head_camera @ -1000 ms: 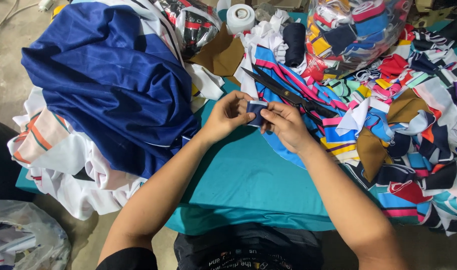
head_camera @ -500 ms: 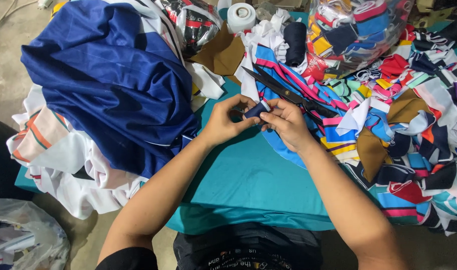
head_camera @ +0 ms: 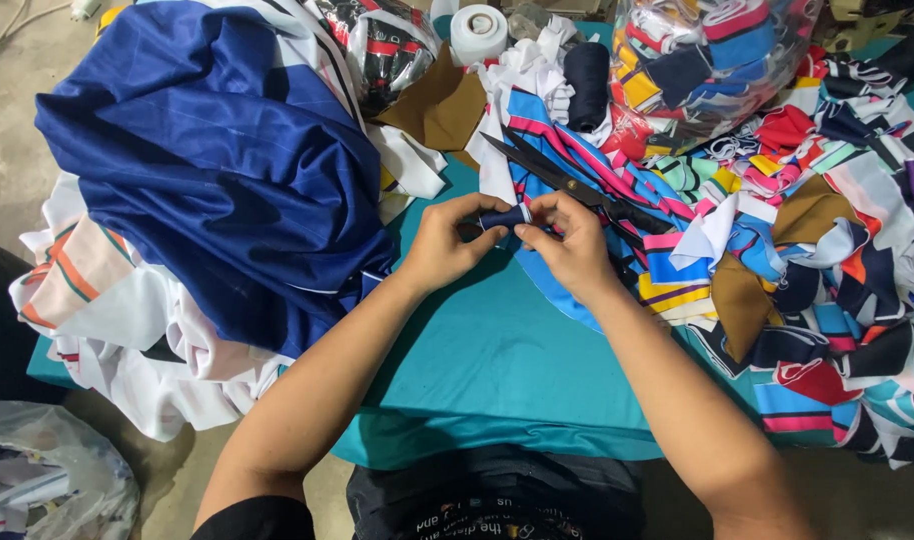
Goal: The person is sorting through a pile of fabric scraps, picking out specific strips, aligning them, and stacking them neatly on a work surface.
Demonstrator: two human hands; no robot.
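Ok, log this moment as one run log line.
left hand: holds dark blue spool | right hand: pinches spool | black scissors: beside hands, on scraps | surface: teal cloth

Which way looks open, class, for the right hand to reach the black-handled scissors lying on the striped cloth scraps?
Probably yes. The black-handled scissors lie uncovered on the striped cloth scraps just beyond the right hand, with nothing between. However, both hands pinch a small dark blue piece, so the right would have to let go first.
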